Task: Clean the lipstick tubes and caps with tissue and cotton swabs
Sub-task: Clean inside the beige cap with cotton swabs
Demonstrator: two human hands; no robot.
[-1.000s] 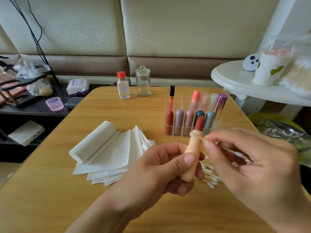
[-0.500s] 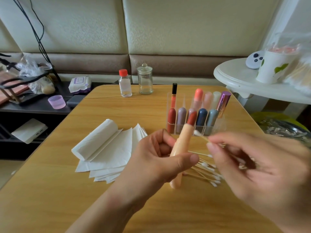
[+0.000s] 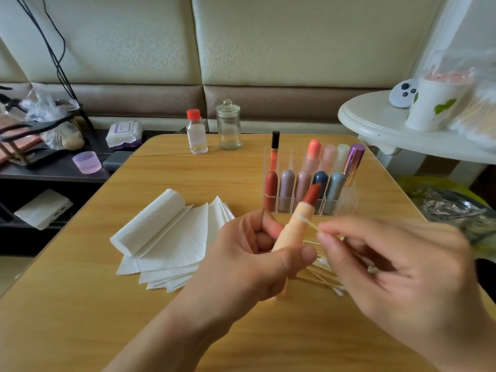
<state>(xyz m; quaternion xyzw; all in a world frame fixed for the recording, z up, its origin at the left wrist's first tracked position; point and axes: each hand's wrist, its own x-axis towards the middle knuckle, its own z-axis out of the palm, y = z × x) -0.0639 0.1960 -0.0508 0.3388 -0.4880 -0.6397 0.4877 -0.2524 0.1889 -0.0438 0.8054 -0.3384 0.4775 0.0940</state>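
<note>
Left hand (image 3: 249, 260) grips lipstick (image 3: 296, 224) before organizer (image 3: 279, 208), tissues (image 3: 166, 237) beside.

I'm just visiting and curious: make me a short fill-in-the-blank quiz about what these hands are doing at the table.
1. The left hand grips a peach lipstick tube whose exposed bullet is ___.
2. The right hand pinches a thin cotton ___.
3. The folded white tissues lie on the ___ table.

Missing words: red; swab; wooden

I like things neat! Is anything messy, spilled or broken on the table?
Nothing is spilled or broken. The tissue stack is fanned out unevenly, with its top sheet rolled up, and loose cotton swabs lie in a jumbled pile. The lipsticks stand upright in the clear organizer.
</note>
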